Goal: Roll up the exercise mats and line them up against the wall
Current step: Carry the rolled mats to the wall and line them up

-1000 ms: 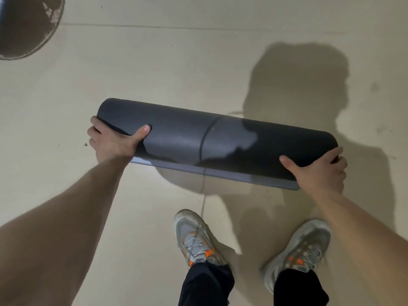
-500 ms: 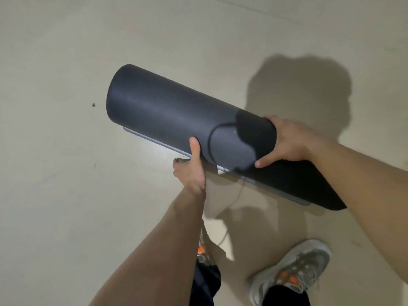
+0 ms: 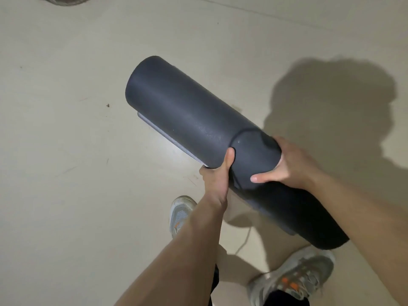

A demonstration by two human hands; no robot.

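Observation:
A dark grey rolled exercise mat [image 3: 187, 115] is held off the floor, tilted, its far end up and to the left and its near end low at the right. My left hand [image 3: 217, 175] grips it from underneath near the middle, thumb up on the roll. My right hand [image 3: 284, 166] wraps over the top beside it, fingers curled round the roll. The mat's loose lighter edge [image 3: 167, 140] shows along the underside.
The beige floor [image 3: 77, 173] spreads all around. My two grey and orange shoes [image 3: 295, 281] stand below the mat. A thin pale cord [image 3: 244, 241] lies on the floor between them. Part of a dark round object [image 3: 64, 0] shows at the top left edge.
The mat went from lying crosswise between hands at its two ends to being lifted and tilted. Both hands shifted to its middle; it now sits higher and further right in view.

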